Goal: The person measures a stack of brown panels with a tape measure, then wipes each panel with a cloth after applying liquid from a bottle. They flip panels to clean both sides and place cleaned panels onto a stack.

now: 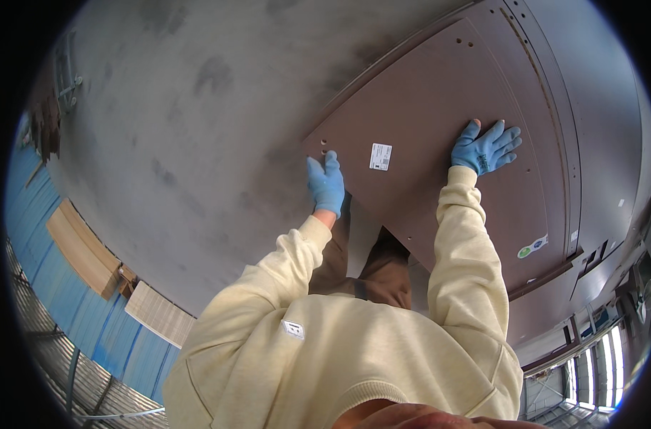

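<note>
A large flat brown panel [418, 107], with drilled holes and a white label [380, 156], slants across in front of me. My left hand [327, 187], in a blue work glove, is at the panel's left corner. Its thumb lies over the top face close to two holes, and the fingers are along the edge, partly hidden, gripping it. Further right, my right hand [485, 148], in a matching glove, lies flat on the panel's face with its fingers spread and holds nothing.
More brown panels [554, 107] lie beneath and to the right, one with a long groove. Grey, stained floor [197, 107] spreads out at left. Beyond it are a blue corrugated wall [118, 336] and tan boards [86, 247]. A metal frame [70, 79] stands at the far left.
</note>
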Action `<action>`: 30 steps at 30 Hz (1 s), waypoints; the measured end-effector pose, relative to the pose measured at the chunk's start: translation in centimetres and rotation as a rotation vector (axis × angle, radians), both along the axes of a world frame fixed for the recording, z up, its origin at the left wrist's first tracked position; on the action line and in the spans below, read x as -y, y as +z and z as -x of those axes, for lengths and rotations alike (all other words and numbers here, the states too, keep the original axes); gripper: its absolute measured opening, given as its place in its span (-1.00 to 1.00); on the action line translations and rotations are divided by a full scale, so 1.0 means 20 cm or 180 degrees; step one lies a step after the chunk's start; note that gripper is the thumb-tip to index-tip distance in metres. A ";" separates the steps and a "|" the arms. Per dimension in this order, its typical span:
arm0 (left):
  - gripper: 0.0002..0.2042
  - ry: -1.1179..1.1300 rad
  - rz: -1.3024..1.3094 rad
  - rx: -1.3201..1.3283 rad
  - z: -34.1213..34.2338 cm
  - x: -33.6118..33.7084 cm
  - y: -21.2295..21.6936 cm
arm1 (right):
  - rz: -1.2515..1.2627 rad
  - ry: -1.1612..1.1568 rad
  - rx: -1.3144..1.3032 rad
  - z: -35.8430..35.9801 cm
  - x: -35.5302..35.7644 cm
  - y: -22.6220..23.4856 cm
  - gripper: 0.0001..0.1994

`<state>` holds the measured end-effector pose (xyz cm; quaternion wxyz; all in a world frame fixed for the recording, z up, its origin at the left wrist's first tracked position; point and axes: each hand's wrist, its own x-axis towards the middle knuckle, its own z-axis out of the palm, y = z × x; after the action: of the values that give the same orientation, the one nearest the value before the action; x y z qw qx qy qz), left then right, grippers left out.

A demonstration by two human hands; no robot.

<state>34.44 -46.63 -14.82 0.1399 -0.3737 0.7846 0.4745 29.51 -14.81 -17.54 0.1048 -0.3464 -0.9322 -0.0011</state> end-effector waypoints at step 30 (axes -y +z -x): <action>-0.81 0.0996 -0.1350 -0.0248 -0.10 0.04 -0.01 | 0.0221 0.0002 0.0035 -0.08 0.02 0.04 -0.22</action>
<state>36.43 -47.48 -15.02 0.1097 -0.4343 0.6051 0.6582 31.15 -15.12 -16.81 0.0876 -0.3496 -0.9323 0.0294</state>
